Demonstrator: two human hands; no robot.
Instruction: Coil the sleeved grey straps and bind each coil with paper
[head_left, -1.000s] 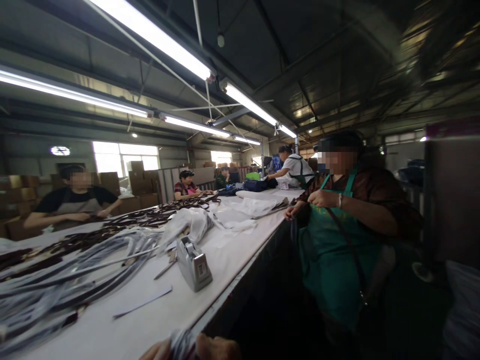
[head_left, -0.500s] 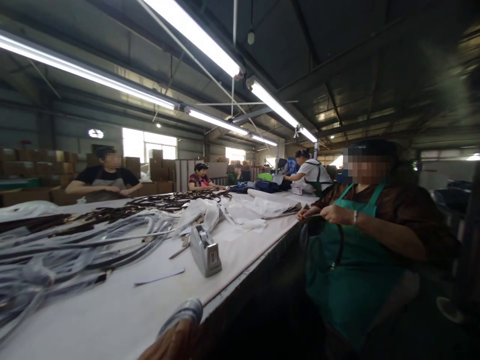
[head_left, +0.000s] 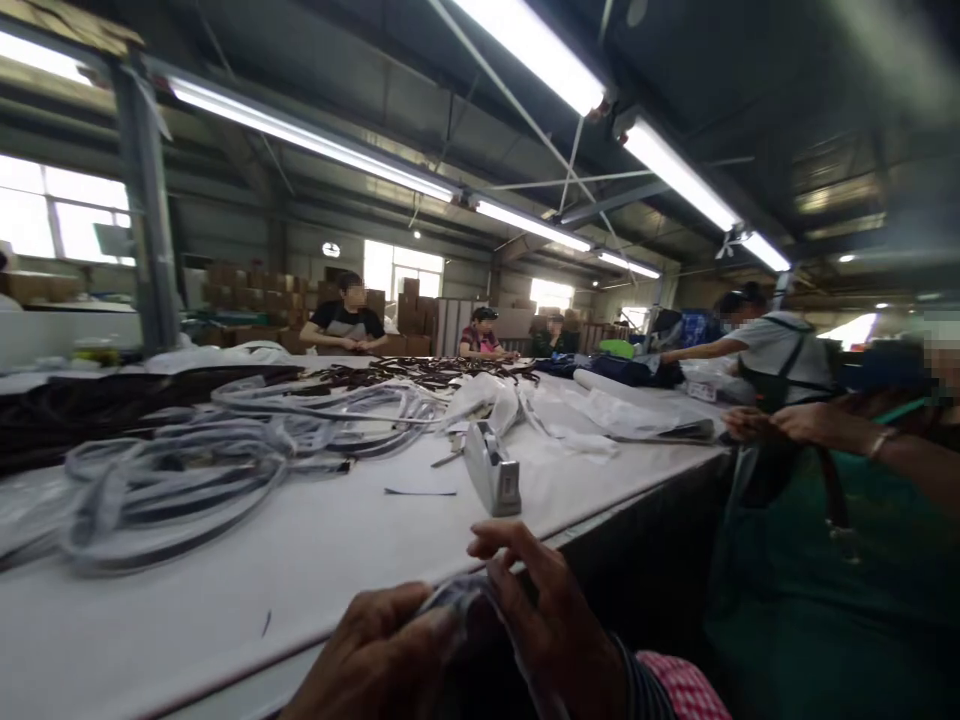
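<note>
Left fingers pinch plastic, right fingers curl half-open beside it; this piece looks unfinished, coils lie beyond

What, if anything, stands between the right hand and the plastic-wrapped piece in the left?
Nothing visible; the right hand is at the plastic-wrapped piece. The tape dispenser stands beyond, on the table.

Dark ceiling, glowing tube lights; bright windows in back wall; stacked cartons; grey post left.
</note>
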